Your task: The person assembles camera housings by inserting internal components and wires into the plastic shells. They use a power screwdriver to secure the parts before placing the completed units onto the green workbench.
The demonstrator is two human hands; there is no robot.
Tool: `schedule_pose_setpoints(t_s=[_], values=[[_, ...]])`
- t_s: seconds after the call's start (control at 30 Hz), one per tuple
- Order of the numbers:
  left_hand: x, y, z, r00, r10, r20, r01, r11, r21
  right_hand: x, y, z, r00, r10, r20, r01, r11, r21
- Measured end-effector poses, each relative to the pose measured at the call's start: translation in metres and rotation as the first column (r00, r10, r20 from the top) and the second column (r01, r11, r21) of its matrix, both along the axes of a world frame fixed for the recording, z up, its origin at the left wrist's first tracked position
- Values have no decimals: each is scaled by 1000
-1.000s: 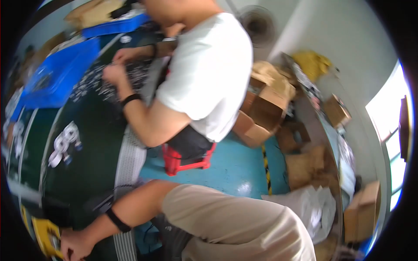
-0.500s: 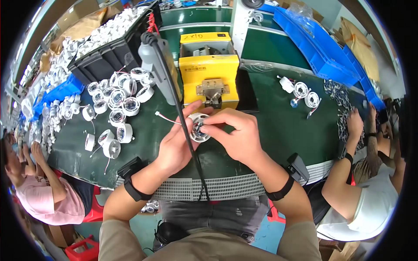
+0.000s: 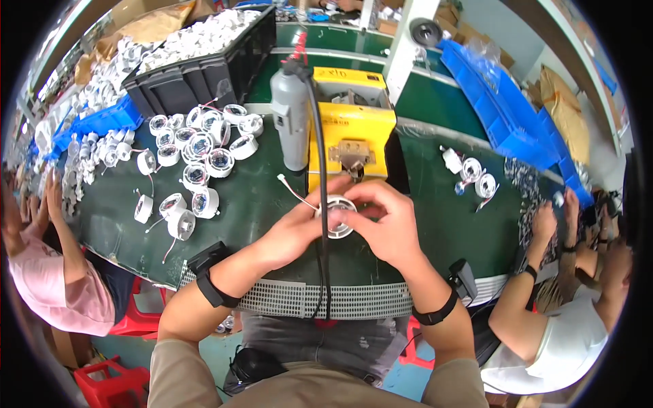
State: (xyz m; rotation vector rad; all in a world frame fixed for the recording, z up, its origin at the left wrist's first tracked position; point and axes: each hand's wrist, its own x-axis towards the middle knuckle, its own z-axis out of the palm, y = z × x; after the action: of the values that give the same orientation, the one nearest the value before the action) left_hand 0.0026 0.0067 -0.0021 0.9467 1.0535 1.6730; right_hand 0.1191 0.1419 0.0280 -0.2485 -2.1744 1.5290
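Just in front of the yellow machine [image 3: 350,129], a white round housing [image 3: 340,232] is held up between my two hands. My left hand [image 3: 294,234] has its fingers closed around the housing's left and far side. From the right, my right hand [image 3: 391,224] grips it too, with the thumb laid over its open face and the fingers at its far rim. The thumb hides much of the housing's inside. A thin wire lead [image 3: 294,189] with a small white plug sticks out to the left. A black cable [image 3: 319,136] hangs in front of the left fingers.
A grey hand tool [image 3: 290,122] hangs beside the machine. Several similar round housings [image 3: 197,146] lie on the green table at left, with others [image 3: 471,170] at right. A black crate [image 3: 197,85] and blue trays [image 3: 503,115] stand farther back. Co-workers sit on both sides.
The view has shifted, so the machine and hanging tool appear farther right. My right thumb has moved across the housing's face. Both hands still hold the housing.
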Motion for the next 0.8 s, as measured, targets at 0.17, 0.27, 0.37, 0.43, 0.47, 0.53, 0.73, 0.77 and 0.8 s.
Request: schedule_pose_setpoints(t_s=[0.17,0.27,0.37,0.43,0.47,0.53,0.73,0.77,0.8], values=[[-13,-9,5,996,-87,36,92,984,-150,-6,11,-6,999,24,-33,-18,982,190],[-12,-4,-3,997,-37,74,56,961,-270,-31,5,2,944,-126,-306,188,965,184],[-10,-6,-5,998,9,70,12,955,-296,-61,-34,31,970,-149,-192,207,921,329],[-11,-3,-9,994,42,98,-10,952,-304,-90,-37,16,970,-106,-218,162,953,256],[-11,-3,-9,994,42,97,-11,954,-301,-100,-37,10,975,-61,-212,98,981,168],[-10,-4,-9,985,55,163,-9,962,-272,-100,-34,4,950,-71,-305,106,989,102],[-7,3,-10,976,97,197,-22,936,-350,-78,-8,52,669,-370,-645,201,925,-322],[-7,3,-11,975,105,195,-32,938,-345,-80,-3,51,674,-389,-628,229,918,-322],[-8,2,-11,974,106,198,-32,938,-345,-82,1,48,678,-408,-611,257,911,-323]])
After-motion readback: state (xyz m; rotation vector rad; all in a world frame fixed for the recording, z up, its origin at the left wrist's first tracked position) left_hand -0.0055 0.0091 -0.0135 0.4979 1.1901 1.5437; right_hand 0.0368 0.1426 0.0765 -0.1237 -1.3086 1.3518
